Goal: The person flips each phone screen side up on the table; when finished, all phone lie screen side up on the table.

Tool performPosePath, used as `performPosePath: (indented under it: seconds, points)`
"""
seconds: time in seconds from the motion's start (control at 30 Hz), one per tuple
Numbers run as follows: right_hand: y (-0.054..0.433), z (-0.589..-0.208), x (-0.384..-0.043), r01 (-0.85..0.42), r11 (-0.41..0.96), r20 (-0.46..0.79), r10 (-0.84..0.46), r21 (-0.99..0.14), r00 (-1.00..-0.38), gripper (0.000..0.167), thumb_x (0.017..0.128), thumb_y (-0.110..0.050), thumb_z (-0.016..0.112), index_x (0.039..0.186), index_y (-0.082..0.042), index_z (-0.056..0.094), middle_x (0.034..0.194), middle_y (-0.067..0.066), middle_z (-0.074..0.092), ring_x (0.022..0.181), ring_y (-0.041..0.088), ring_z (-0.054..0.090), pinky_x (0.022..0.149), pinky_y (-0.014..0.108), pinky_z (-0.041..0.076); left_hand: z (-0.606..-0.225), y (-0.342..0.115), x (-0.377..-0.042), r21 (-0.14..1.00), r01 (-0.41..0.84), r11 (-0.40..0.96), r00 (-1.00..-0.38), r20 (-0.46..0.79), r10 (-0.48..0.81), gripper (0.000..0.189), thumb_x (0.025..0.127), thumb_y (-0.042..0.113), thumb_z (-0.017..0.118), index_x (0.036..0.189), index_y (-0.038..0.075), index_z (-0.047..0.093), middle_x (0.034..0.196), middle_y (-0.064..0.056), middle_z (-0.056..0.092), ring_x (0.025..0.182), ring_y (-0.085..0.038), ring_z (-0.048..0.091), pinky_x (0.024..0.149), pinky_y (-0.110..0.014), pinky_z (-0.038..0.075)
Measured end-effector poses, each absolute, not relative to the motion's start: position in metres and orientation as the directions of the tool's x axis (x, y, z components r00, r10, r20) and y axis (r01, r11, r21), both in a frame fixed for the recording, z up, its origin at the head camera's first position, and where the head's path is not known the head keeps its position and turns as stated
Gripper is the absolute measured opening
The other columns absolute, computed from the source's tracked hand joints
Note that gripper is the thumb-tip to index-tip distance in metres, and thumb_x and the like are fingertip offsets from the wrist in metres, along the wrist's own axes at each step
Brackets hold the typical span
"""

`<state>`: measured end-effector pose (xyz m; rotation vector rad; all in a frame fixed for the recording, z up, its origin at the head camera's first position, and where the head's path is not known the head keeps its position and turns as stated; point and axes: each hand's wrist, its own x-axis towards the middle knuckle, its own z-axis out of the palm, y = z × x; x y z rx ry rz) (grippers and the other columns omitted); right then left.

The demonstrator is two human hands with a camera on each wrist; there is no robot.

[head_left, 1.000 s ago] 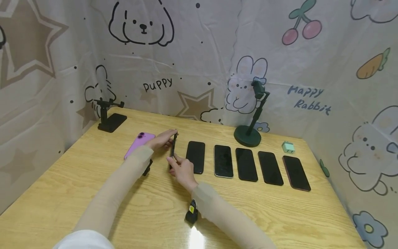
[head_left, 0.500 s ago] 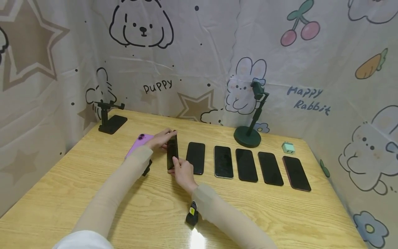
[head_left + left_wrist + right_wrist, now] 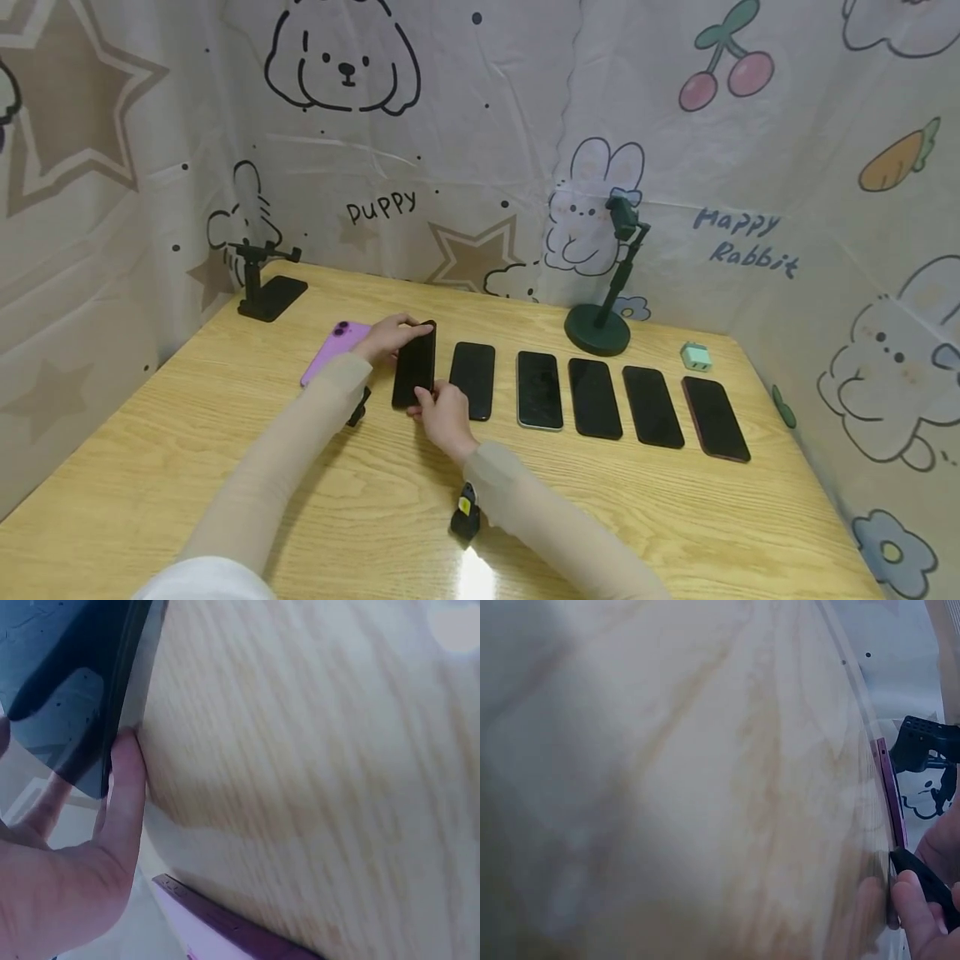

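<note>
The black phone (image 3: 415, 364) lies screen up, or nearly flat, at the left end of a row of dark phones, held at both ends. The left hand (image 3: 386, 336) curls its fingers (image 3: 126, 796) round the far end, and the right hand (image 3: 442, 413) pinches the near end (its fingertips (image 3: 913, 911) show at the edge of the right wrist view). Just left of it, under the left wrist, lies a purple phone (image 3: 332, 348), back up. To the right five more phones (image 3: 592, 397) lie side by side with narrow gaps.

All rest on a pale wood-grain table (image 3: 225, 467), walled by cartoon-printed cloth (image 3: 465, 125). The left wrist view shows the black phone's edge lifted slightly off the wood and the purple phone's rim (image 3: 225, 922) close below; the head view cannot settle that. A black stand (image 3: 264, 283) sits at the far left corner, a green stand (image 3: 603, 312) and small charger (image 3: 696, 357) behind the row. The near half of the table is open wood.
</note>
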<state>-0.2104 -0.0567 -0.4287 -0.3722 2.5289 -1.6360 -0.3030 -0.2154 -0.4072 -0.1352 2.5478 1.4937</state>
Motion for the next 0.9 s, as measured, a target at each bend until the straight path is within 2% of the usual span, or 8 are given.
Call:
performPosePath:
  seconds: [0.23, 0.43, 0.57, 0.63, 0.73, 0.8, 0.9]
  points:
    - [-0.0555, -0.4281, -0.2118, -0.118, 0.425, 0.008, -0.252, -0.897, -0.968, 0.017, 0.095, -0.013, 0.059, 0.088, 0.002, 0.065, 0.072, 0.01, 0.071, 0.064, 0.014, 0.07, 0.054, 0.018, 0.051, -0.4073, -0.2163, -0.2963, 0.823, -0.174, 0.54, -0.984, -0.172, -0.055, 0.048, 0.097, 0.036, 0.053, 0.131, 0.002, 0.051, 0.123, -0.026, 0.056, 0.089, -0.027, 0.06, 0.068, -0.036, 0.056]
    - [-0.0548, -0.4296, -0.2124, -0.1, 0.423, -0.024, -0.279, -0.901, -0.96, 0.018, 0.091, -0.004, 0.063, 0.075, 0.001, 0.056, 0.076, 0.011, 0.071, 0.071, 0.014, 0.071, 0.058, 0.017, 0.052, -0.4092, -0.2185, -0.2966, 0.756, -0.117, 0.644, -0.993, -0.078, -0.088, 0.041, 0.097, 0.029, 0.055, 0.126, 0.0, 0.056, 0.13, -0.026, 0.055, 0.097, -0.03, 0.059, 0.076, -0.035, 0.051]
    - [-0.0548, -0.4292, -0.2125, -0.131, 0.469, -0.01, -0.287, -0.873, -0.958, 0.007, 0.089, -0.002, 0.064, 0.088, 0.004, 0.061, 0.077, 0.01, 0.072, 0.07, 0.013, 0.07, 0.056, 0.017, 0.049, -0.4093, -0.2193, -0.2978, 0.73, -0.089, 0.678, -0.995, -0.039, -0.089, 0.037, 0.096, 0.024, 0.056, 0.123, -0.001, 0.059, 0.124, -0.025, 0.06, 0.092, -0.028, 0.058, 0.073, -0.033, 0.049]
    - [-0.055, -0.4288, -0.2122, -0.13, 0.47, -0.012, -0.287, -0.873, -0.958, 0.021, 0.09, -0.002, 0.064, 0.108, 0.008, 0.061, 0.08, 0.01, 0.072, 0.071, 0.013, 0.07, 0.056, 0.017, 0.049, -0.4092, -0.22, -0.2985, 0.723, -0.08, 0.687, -0.996, -0.028, -0.087, 0.035, 0.095, 0.021, 0.057, 0.123, -0.001, 0.059, 0.12, -0.025, 0.062, 0.091, -0.028, 0.059, 0.071, -0.031, 0.048]
    - [-0.0556, -0.4284, -0.2114, -0.13, 0.472, -0.012, -0.286, -0.872, -0.958, 0.044, 0.09, -0.001, 0.063, 0.129, 0.013, 0.05, 0.083, 0.011, 0.072, 0.071, 0.013, 0.07, 0.058, 0.017, 0.05, -0.4093, -0.2206, -0.2996, 0.722, -0.079, 0.687, -0.996, -0.028, -0.085, 0.034, 0.095, 0.018, 0.057, 0.122, -0.002, 0.06, 0.117, -0.025, 0.063, 0.095, -0.029, 0.062, 0.07, -0.029, 0.048]
    - [-0.0558, -0.4285, -0.211, -0.132, 0.473, -0.006, -0.279, -0.871, -0.96, 0.053, 0.09, -0.001, 0.063, 0.136, 0.015, 0.042, 0.084, 0.011, 0.071, 0.07, 0.013, 0.07, 0.061, 0.017, 0.051, -0.4095, -0.2206, -0.3002, 0.727, -0.084, 0.682, -0.996, -0.035, -0.086, 0.034, 0.095, 0.017, 0.057, 0.123, -0.003, 0.059, 0.118, -0.026, 0.062, 0.098, -0.031, 0.062, 0.072, -0.031, 0.049]
    - [-0.0563, -0.4292, -0.2113, -0.138, 0.487, 0.004, -0.267, -0.862, -0.964, 0.054, 0.089, 0.0, 0.064, 0.135, 0.016, 0.041, 0.085, 0.01, 0.071, 0.069, 0.012, 0.07, 0.064, 0.019, 0.053, -0.4099, -0.22, -0.3014, 0.731, -0.092, 0.677, -0.995, -0.042, -0.089, 0.036, 0.095, 0.017, 0.057, 0.124, -0.005, 0.058, 0.118, -0.026, 0.062, 0.101, -0.033, 0.061, 0.079, -0.036, 0.05]
